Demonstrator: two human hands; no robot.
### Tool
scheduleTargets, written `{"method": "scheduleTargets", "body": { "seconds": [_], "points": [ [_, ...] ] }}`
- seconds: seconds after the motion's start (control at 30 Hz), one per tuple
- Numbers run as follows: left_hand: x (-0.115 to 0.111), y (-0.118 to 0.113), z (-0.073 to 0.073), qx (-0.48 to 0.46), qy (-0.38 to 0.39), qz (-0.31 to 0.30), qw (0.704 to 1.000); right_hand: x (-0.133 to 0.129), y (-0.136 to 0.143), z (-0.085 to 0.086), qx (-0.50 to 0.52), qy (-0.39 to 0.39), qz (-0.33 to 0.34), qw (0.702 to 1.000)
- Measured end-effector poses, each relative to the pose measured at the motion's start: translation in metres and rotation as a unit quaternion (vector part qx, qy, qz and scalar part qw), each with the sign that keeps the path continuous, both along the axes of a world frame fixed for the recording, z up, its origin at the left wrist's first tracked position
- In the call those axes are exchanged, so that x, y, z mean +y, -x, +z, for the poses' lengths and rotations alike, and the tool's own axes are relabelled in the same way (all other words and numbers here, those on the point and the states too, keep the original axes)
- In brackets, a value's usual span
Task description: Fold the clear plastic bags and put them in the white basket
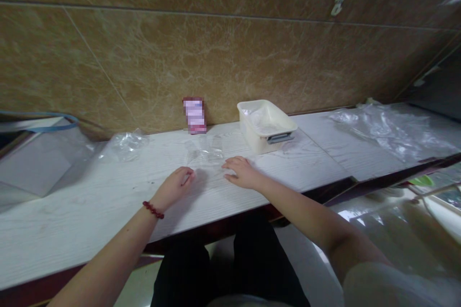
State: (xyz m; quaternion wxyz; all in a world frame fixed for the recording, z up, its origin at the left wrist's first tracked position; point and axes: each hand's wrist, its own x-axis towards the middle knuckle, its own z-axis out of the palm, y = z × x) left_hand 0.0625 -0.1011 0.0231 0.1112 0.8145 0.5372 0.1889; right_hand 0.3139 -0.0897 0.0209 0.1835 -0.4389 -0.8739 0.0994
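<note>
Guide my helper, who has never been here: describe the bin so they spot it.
Against the brown wall runs a long white counter. There, just beyond the right hand, sits the bin: cream, open-topped, with a gray handle, unlike the clear plastic nearby.

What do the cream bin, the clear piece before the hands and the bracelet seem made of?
Cream bin: probably moulded plastic, satin; smoothly rounded rim, even colour.
Clear piece: likely thin plastic, glossy; the worktop shows through and its edges catch light.
Bracelet: dark red beads, perhaps slightly polished; stone, wood, glass or plastic, too small to tell.
</note>
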Motion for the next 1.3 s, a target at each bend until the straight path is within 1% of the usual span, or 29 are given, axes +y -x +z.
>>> {"method": "scheduleTargets", "body": {
  "seconds": [0.07,0.13,0.2,0.23,0.33,0.47,0.63,0.73,0.83,0.97,1.03,1.13,1.2,1.3],
  "points": [
    [0.018,0.007,0.002,-0.005,-0.020,0.078,0.997,0.013,0.009,0.003,0.001,-0.011,0.013,1.000],
    [0.036,0.012,-0.001,0.003,-0.010,0.155,0.988,0.029,0.020,0.005,-0.017,-0.013,0.015,1.000],
    [0.050,0.015,-0.007,0.007,0.033,0.185,0.982,0.044,0.031,0.005,-0.041,-0.009,0.009,0.999],
    [0.056,0.015,-0.010,0.003,0.051,0.189,0.981,0.050,0.038,0.004,-0.049,-0.007,0.005,0.999],
    [0.064,0.013,-0.017,-0.023,0.067,0.188,0.980,0.067,0.056,0.000,-0.047,-0.006,-0.004,0.999],
    [0.067,0.009,-0.020,-0.036,0.043,0.185,0.981,0.085,0.081,-0.006,-0.047,-0.015,-0.021,0.999],
    [0.068,0.009,-0.023,-0.032,0.028,0.183,0.982,0.101,0.102,-0.011,-0.089,0.001,-0.053,0.995],
    [0.068,0.008,-0.023,-0.016,0.016,0.181,0.983,0.104,0.105,-0.009,-0.097,0.001,-0.056,0.994],
    [0.068,0.006,-0.021,0.025,-0.005,0.172,0.985,0.104,0.104,-0.004,-0.097,0.019,-0.062,0.993],
    [0.068,0.003,-0.017,0.072,-0.017,0.166,0.983,0.105,0.101,0.005,-0.150,0.065,-0.075,0.984],
    [0.067,0.002,-0.016,0.085,-0.018,0.163,0.983,0.107,0.100,0.008,-0.167,0.076,-0.074,0.980],
    [0.063,0.003,-0.014,0.095,-0.020,0.139,0.986,0.110,0.100,0.009,-0.168,0.067,-0.077,0.980],
    [0.061,0.004,-0.014,0.094,-0.024,0.117,0.988,0.112,0.101,0.009,-0.167,0.066,-0.092,0.979],
    [0.058,0.007,-0.015,0.093,-0.025,0.091,0.991,0.115,0.105,0.012,-0.185,0.095,-0.104,0.972]
  ]
}}
